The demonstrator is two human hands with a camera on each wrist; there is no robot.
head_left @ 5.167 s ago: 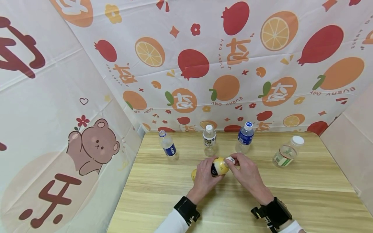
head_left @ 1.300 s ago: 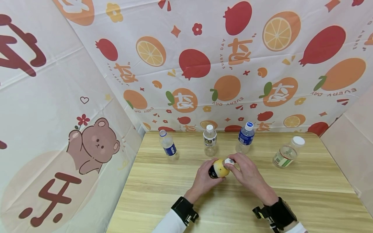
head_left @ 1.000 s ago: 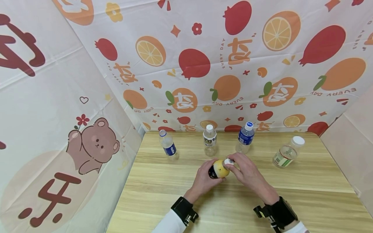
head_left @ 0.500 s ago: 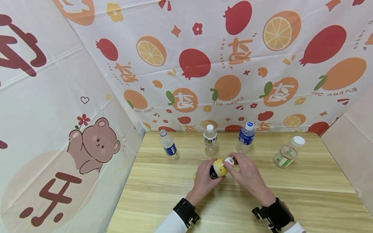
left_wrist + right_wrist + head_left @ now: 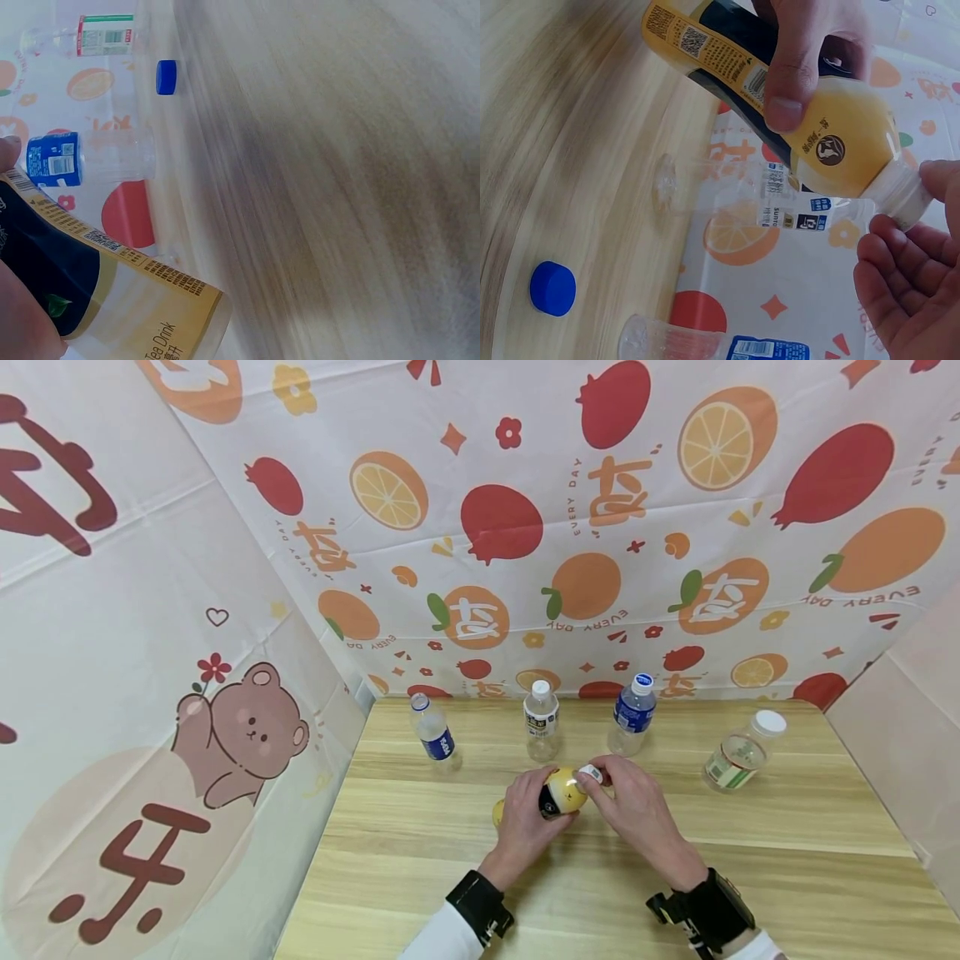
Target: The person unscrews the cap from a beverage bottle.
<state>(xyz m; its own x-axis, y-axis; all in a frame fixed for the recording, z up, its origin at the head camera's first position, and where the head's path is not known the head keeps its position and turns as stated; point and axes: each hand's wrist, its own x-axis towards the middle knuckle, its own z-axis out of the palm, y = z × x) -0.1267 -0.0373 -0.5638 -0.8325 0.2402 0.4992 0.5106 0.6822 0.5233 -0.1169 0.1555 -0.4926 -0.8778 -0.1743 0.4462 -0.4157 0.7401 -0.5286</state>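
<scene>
- The yellow-and-black tea bottle [image 5: 564,792] sits at the lower centre of the head view, tilted, its neck toward the right; whether its base touches the table is unclear.
- It is probably light to moderate and somewhat soft-walled; the wrap hides how full it is. The printed sleeve looks smooth and may slip, so the waist seems the surest hold, without hard squeezing.
- Its white cap [image 5: 592,773] looks small and stiff, best taken by the rim.
- The left hand [image 5: 522,814] wraps the bottle's body, thumb along the label.
- The right hand [image 5: 637,802] pinches the cap between thumb and fingertips.
- Behind, across mid-frame, stand a blue-labelled bottle [image 5: 437,739] at left, a white-capped bottle [image 5: 541,724] at centre, a blue-topped bottle [image 5: 632,717] right of centre and a wide clear bottle [image 5: 738,756] farther right.
- A loose blue cap [image 5: 553,289] lies on the wooden table [image 5: 390,868], lower left in the right wrist view.
</scene>
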